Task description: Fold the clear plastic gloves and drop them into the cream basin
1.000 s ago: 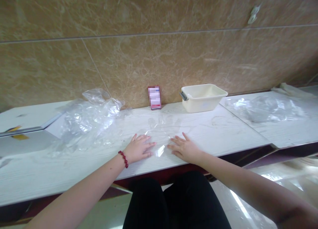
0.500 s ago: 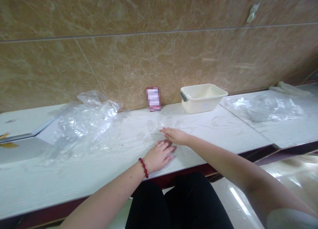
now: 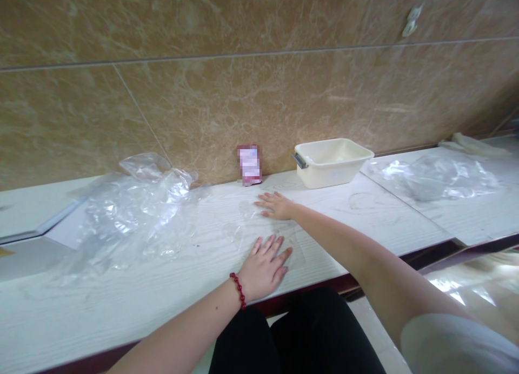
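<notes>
My left hand (image 3: 264, 269), with a red bead bracelet (image 3: 238, 291) at its wrist, lies flat with fingers spread near the front edge of the white tabletop (image 3: 170, 293). Farther back, my right hand (image 3: 277, 205) also rests flat, its fingers apart. Beneath and between both hands is a thin clear plastic piece (image 3: 294, 241), whose outline is hard to make out. Neither hand grips anything. Behind them a small red and white packet (image 3: 249, 165) leans upright against the wall.
A cream basin (image 3: 333, 166) with a grey handle stands behind on the right. Crumpled clear plastic bags (image 3: 138, 212) lie at the left, and more clear plastic (image 3: 441, 177) at the far right. A white box (image 3: 30, 249) sits at the left edge.
My hands have moved apart: the right one slid back, the left one came slightly nearer the front edge. Their fingers are spread wider. The view has shifted slightly.
</notes>
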A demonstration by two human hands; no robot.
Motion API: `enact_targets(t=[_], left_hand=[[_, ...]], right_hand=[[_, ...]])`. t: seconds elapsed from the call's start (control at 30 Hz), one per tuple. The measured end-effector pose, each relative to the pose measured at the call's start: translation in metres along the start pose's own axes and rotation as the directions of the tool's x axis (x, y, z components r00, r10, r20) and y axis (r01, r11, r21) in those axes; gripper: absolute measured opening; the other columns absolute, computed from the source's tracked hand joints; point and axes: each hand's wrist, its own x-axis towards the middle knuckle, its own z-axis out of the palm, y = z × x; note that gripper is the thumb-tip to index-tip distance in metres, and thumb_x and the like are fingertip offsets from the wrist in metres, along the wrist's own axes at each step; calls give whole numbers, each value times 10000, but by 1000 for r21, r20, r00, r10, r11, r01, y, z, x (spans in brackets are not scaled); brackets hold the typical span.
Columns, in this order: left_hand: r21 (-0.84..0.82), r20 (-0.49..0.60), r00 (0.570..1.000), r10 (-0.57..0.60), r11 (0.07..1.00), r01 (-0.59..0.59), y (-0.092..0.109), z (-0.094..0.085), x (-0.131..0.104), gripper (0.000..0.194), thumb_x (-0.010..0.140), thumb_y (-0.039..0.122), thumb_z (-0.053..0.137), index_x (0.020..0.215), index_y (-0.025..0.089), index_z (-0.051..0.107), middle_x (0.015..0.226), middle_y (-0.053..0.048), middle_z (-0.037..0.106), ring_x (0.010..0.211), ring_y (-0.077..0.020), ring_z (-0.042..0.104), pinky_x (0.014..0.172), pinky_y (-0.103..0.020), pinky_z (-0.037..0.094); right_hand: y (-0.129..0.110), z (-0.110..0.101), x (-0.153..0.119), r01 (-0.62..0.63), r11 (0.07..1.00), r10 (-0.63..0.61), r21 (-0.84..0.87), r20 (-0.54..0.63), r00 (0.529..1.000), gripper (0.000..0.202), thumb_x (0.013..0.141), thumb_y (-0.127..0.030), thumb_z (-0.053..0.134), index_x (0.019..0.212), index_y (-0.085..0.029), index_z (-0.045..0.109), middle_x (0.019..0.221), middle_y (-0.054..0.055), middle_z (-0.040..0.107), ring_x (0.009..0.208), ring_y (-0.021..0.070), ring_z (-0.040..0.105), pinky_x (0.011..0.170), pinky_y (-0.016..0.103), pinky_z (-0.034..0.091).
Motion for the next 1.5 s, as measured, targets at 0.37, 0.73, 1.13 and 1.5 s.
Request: enact_targets(t=[0.37, 0.73, 1.13, 1.5], left_hand=[[-469, -88, 960, -266, 861, 196, -34, -15, 0, 457, 849, 355, 193, 1250, 152, 277, 1299, -73, 331, 1192, -132, 278, 984, -308, 246], [-243, -167, 970, -176, 961, 132, -66, -8, 31, 438, 834, 244, 234, 1244, 94, 273, 1232, -132, 414, 1112, -154, 399, 939, -320, 305], [143, 76, 994, -75, 988, 64, -114, -2, 38, 584, 809, 491, 153, 1287, 161, 217, 1346, -63, 222, 1233, -183, 167, 997, -392, 84], [163, 76, 978, -195, 970, 181, -159, -4, 47, 616, 801, 484, 170, 1298, 120, 155, 1357, -107, 171, 1238, -193, 145, 988, -431, 64]], right_hand=[[-9, -18, -1, -281, 960, 276, 14, -250, 928, 495, 830, -419, 246, 1276, -205, 271, 1327, 33, 255, 1232, 223, 142, 975, 411, 159], [-114, 17, -81, -237, 968, 211, -86, -236, 949, 533, 820, -384, 274, 1214, -39, 370, 1292, 165, 284, 1208, 260, 206, 969, 417, 176], [-112, 29, -83, -254, 964, 221, -80, -294, 930, 562, 813, -411, 260, 1238, -52, 339, 1289, 147, 299, 1199, 258, 225, 967, 409, 181], [-113, 25, -83, -263, 963, 240, -59, -262, 935, 562, 812, -416, 267, 1240, -57, 332, 1297, 145, 284, 1202, 256, 219, 964, 412, 181]])
